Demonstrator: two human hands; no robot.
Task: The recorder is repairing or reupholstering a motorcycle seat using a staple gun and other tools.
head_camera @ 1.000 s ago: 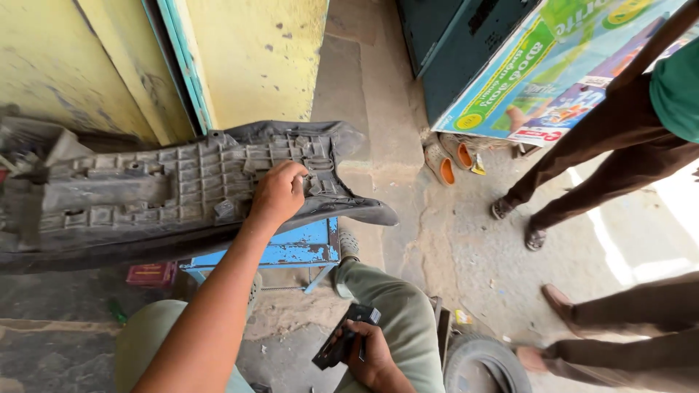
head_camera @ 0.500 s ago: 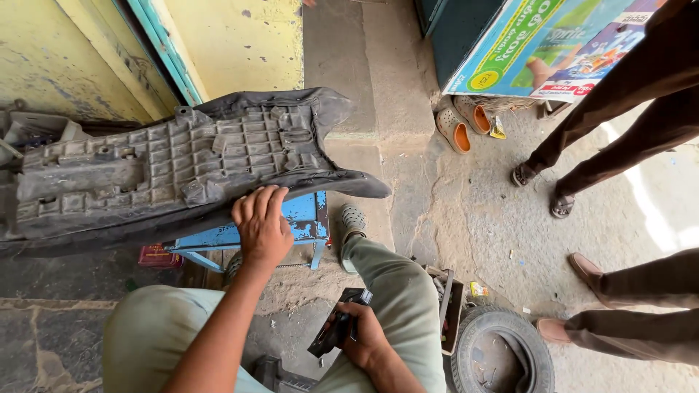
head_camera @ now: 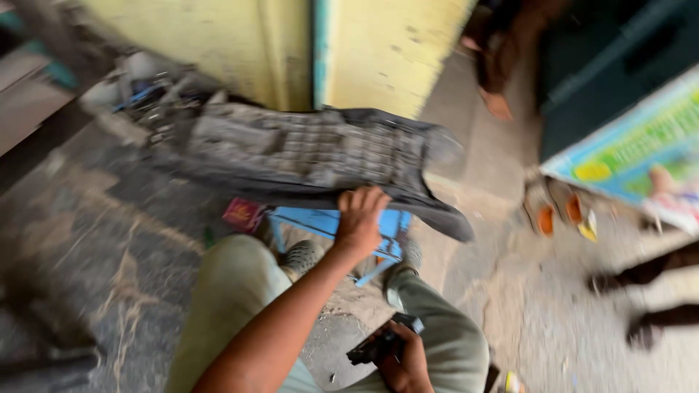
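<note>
Left hand (head_camera: 360, 218) outstretched, fingers gripping seat base (head_camera: 313, 156); right hand (head_camera: 404, 360) clasps black tool (head_camera: 375, 346).

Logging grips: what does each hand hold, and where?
Left hand grips the seat base by its near edge; right hand holds a dark tool around its middle.

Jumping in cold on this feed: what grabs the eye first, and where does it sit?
A large dark ribbed panel, dusty and grid-patterned, lies across the upper middle, resting over a small blue stool before a yellow wall. The left hand grips the panel's near edge at centre. Lower down, the right hand holds a small black tool above the knee; the picture is blurred.
</note>
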